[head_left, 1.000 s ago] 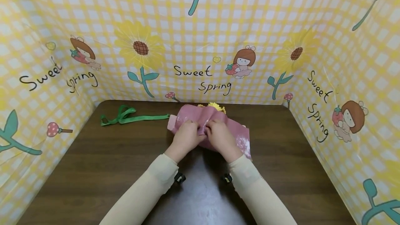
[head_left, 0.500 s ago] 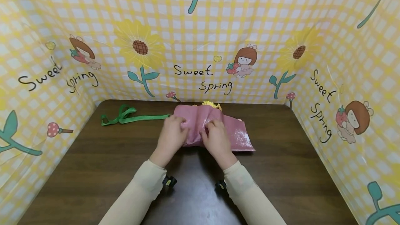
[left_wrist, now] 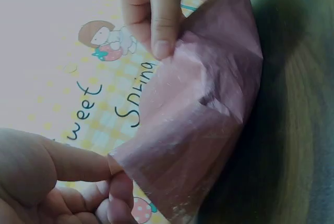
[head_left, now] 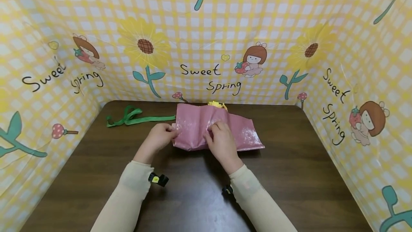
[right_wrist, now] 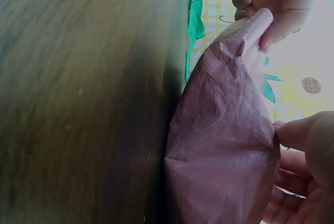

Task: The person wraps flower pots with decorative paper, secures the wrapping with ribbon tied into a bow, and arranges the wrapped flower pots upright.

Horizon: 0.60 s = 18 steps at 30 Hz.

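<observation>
A sheet of pink wrapping paper [head_left: 199, 126] lies folded over a yellow flower [head_left: 217, 105] near the back of the brown table [head_left: 96, 167]. Only the flower's petals show above the paper. My left hand [head_left: 161, 137] pinches the paper's left edge between thumb and fingers; the left wrist view shows that pinch on the pink paper [left_wrist: 203, 130]. My right hand [head_left: 220, 140] grips the paper's middle fold. In the right wrist view the pink paper [right_wrist: 224, 140] bulges up from the table between both hands.
A green ribbon [head_left: 135, 118] lies loose on the table to the left of the paper, also seen as a green ribbon [right_wrist: 194, 23] in the right wrist view. Yellow checked walls [head_left: 206, 38] with sunflower prints enclose the table on three sides.
My left hand has slid left from the paper's middle to its left edge, pulling that side outward. The paper now lies wider and flatter. The right hand has stayed on the middle fold.
</observation>
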Available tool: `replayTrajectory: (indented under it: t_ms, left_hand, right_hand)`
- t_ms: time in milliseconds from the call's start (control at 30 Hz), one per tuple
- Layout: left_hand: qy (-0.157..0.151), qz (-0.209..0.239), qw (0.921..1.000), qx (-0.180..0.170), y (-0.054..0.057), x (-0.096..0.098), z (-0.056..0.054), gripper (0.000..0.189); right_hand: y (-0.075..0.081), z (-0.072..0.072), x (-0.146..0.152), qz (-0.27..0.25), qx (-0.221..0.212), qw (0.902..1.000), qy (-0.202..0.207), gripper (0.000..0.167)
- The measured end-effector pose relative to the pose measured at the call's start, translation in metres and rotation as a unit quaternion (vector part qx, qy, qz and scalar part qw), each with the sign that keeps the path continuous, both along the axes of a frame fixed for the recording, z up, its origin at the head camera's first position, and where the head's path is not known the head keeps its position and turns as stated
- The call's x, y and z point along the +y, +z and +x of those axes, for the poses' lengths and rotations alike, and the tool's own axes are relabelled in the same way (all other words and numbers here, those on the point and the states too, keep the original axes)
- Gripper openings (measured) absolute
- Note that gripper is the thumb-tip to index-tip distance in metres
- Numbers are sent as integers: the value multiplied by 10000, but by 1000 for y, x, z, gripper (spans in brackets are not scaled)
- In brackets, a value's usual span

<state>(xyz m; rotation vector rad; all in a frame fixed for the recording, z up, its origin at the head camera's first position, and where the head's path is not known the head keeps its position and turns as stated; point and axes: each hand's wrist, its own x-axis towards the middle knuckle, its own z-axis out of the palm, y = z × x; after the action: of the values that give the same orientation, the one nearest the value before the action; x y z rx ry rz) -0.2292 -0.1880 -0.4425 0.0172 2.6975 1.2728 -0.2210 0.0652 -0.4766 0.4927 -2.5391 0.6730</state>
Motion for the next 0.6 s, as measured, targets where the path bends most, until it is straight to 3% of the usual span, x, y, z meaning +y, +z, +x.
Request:
replayTrajectory:
  t_ms: [233, 433, 600]
  left_hand:
    - [167, 732, 9943, -751, 3, -17, 9, 29]
    - [-112, 1199, 9900, -735, 0, -30, 14, 28]
    - [-494, 1011, 9904, -802, -3, -34, 18, 29]
  right_hand:
    - [-1, -3, 0, -252, 70, 9996, 127, 13]
    - [3, -3, 0, -372, -94, 9992, 146, 16]
    - [4, -3, 0, -270, -176, 9993, 208, 16]
